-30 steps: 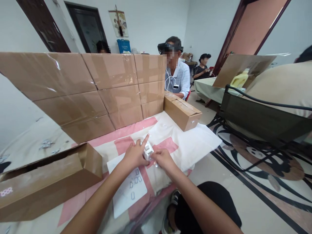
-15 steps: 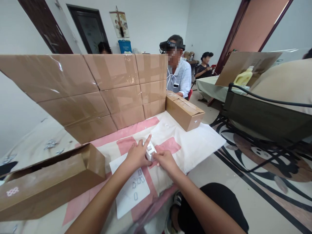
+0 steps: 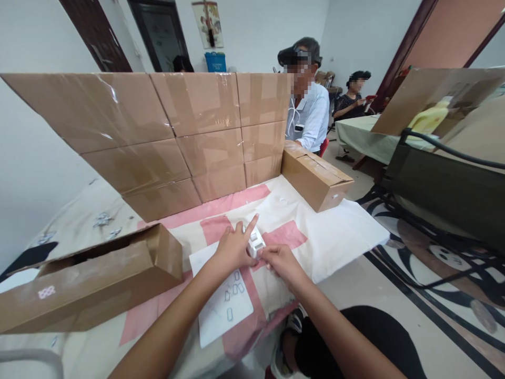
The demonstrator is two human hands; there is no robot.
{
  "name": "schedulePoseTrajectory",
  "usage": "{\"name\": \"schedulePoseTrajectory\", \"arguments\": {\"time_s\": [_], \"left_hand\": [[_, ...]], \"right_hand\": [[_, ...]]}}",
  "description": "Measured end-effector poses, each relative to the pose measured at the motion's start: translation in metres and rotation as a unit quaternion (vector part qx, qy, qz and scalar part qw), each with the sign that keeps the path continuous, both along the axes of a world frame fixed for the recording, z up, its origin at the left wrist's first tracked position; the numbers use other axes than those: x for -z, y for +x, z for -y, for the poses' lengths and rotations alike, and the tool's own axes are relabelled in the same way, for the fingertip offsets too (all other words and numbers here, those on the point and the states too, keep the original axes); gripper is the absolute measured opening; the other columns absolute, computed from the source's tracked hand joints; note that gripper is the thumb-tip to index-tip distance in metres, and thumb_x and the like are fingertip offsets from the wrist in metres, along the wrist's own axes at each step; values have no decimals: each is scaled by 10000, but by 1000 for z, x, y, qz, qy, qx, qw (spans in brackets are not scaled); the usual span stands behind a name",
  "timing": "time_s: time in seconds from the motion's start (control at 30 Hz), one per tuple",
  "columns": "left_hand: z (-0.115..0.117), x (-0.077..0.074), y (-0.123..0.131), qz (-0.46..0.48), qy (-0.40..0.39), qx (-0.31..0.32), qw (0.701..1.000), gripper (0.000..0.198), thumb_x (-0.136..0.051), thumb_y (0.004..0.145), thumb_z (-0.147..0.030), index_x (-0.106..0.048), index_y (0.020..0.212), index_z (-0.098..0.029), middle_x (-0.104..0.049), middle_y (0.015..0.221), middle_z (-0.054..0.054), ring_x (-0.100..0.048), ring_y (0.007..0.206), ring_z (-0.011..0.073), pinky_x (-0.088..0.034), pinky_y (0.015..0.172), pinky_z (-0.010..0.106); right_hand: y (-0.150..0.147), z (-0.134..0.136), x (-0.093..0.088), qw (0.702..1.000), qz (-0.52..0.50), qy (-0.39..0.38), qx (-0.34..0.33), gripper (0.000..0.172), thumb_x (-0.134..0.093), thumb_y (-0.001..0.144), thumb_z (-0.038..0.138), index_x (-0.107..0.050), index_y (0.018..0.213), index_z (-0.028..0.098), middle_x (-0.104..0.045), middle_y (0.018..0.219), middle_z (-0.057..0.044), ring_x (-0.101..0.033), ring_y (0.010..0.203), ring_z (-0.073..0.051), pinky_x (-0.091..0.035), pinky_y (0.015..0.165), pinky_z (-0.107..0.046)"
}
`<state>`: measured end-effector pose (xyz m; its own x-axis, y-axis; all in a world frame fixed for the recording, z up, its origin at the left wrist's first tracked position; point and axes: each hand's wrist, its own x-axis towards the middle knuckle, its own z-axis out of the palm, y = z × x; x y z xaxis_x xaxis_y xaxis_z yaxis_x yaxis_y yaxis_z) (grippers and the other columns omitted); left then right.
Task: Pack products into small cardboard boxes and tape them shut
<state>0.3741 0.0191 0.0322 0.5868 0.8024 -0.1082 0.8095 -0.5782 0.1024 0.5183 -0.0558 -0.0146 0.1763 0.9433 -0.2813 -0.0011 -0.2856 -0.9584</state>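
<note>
A small white plastic device (image 3: 256, 242) with squarish raised parts on top stands on the cloth-covered table; I cannot tell its exact kind. My left hand (image 3: 233, 247) holds it from the left side, thumb at the near end and index finger stretched along the far end. At its near right corner, my right hand (image 3: 281, 259) pinches with thumb and index finger, the other fingers curled. Beneath my left forearm lies a white sheet (image 3: 211, 326) with several drawn outlines, partly hidden by the arm.
A wall of taped cardboard boxes (image 3: 209, 145) rises behind the hands. An open carton (image 3: 98, 287) lies at the left, and a closed carton (image 3: 315, 176) at the back right. A person (image 3: 311, 110) wearing a headset sits beyond. A dark folding chair (image 3: 437, 179) stands right.
The view has shifted, so the whole scene sits further right in the picture. Both hands keep their places on the white device, with little other visible change.
</note>
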Motion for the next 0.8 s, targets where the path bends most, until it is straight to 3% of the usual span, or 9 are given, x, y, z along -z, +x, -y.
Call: {"name": "schedulePoseTrajectory", "arguments": {"time_s": [0.17,0.27,0.37,0.47,0.53,0.63,0.7,0.8], "left_hand": [[-2,4,0,-3,3,-2,1000,1264,-817,630,-411,-82,1648,-260,-481,1440,188,-632,1113,357,-418,1050,456],[-3,4,0,-10,2,-9,1000,1260,-815,635,-408,-76,1648,-287,-474,1458,183,-617,1147,379,-448,1013,454],[-3,5,1,-11,6,-6,1000,1275,-829,640,-397,-59,1650,-279,-465,1483,197,-608,1208,387,-410,1080,470],[-2,5,1,-14,-8,-7,1000,1312,-856,644,-373,-21,1650,-265,-365,1581,244,-571,1305,393,-349,1151,495],[-1,3,0,-12,-28,-5,1000,1291,-854,673,-341,-12,1649,-259,-194,1666,266,-509,1384,403,-322,1176,529],[2,-9,-6,13,-10,35,999,1053,-780,768,-248,-181,1632,-292,-45,1719,177,-330,1512,398,-293,1203,566],[5,-23,-13,46,26,71,996,775,-677,855,-194,-377,1562,-300,-199,1707,112,-324,1523,350,-298,1214,561],[12,-45,-24,100,40,117,987,469,-537,966,-208,-552,1433,-260,-586,1480,86,-554,1349,273,-377,1180,529]], "right_hand": [[0,-2,11,999,17,38,-3,265,-636,760,391,-697,688,143,-576,568,9,-480,521,-109,-363,545,-244],[-2,-1,18,997,59,50,-7,280,-585,805,379,-666,662,153,-568,571,4,-496,557,-127,-366,570,-254],[-6,0,20,990,132,51,-2,233,-560,804,270,-619,609,158,-575,586,-6,-500,595,-133,-347,590,-255],[-8,2,12,987,159,22,-27,219,-540,792,187,-569,576,166,-534,562,6,-485,574,-126,-324,569,-248],[-8,4,-1,986,155,17,-65,224,-537,807,180,-563,585,171,-517,547,15,-487,553,-124,-315,549,-243],[-7,9,-25,976,188,81,-77,181,-539,863,219,-639,721,171,-512,556,30,-485,538,-122,-308,538,-239],[-4,13,-40,964,216,134,-76,170,-532,903,244,-685,870,176,-519,576,37,-485,535,-120,-315,543,-239],[2,20,-54,950,236,178,-101,197,-518,936,245,-697,1000,196,-572,620,30,-511,547,-124,-341,562,-239]]}}
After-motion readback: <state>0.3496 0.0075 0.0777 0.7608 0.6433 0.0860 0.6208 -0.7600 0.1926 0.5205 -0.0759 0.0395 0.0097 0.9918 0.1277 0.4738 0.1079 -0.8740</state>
